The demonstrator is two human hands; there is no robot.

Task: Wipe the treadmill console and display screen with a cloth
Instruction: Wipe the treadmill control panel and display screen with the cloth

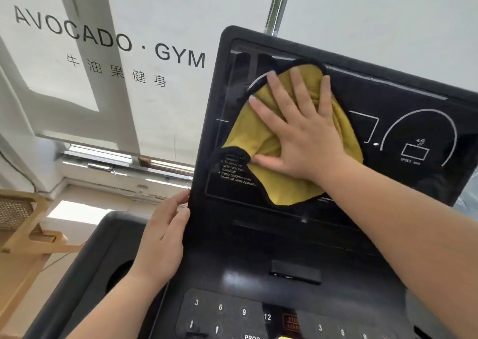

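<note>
Nearest the person, the keypad [258, 315] with its numbered speed and incline buttons lies flat along the bottom of the console [258, 248], and it looks not yet reached by the cloth. Just beyond it the left hand [163, 237] rests against the left edge of the upright screen panel, fingers curled lightly round the rim, holding nothing but steadying the panel. Further up, the right hand [300, 134] lies flat and spread, palm down, pressing the yellow cloth [258, 142] against the left half of the display screen [388, 106]; it is not gripping the cloth so much as pinning it under the open palm and fingers.

The cloth looks soft, thick and light, a fluffy towel with a dark trim, bunched in folds under the hand, so I judge it will drag and rumple rather than slide cleanly unless the palm keeps even pressure over its middle. The best hold seems to be just that: flat hand on the centre, loose edges trailing. The screen is glossy and stiff, probably easy to smear, and a hard shove might rock the panel, which is likely why the other hand braces its edge. The right half with the speed dial marking lies uncovered. Behind it all stands a white wall [129, 106] with gym lettering
</note>
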